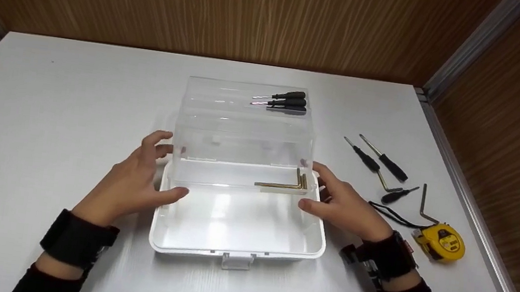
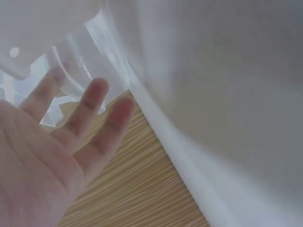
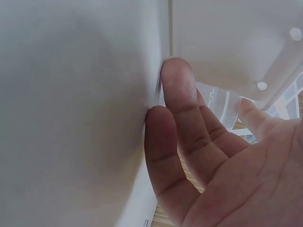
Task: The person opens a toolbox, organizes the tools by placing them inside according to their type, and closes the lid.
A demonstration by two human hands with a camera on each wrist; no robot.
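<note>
Flanking the clear toolbox [image 1: 239,224] at table [image 1: 44,102] centre, left hand [image 1: 134,185] sits at its 9 o'clock, right hand [image 1: 342,204] at 3 o'clock; fingers straight, spread, touching the walls, gripping nothing; no readable writing, tape measure [image 1: 443,240] label too small; head view alone shows hex keys [image 1: 285,182] in the tray, screwdrivers [image 1: 286,101] at 12 o'clock; wrist views show only palms against white plastic.
</note>
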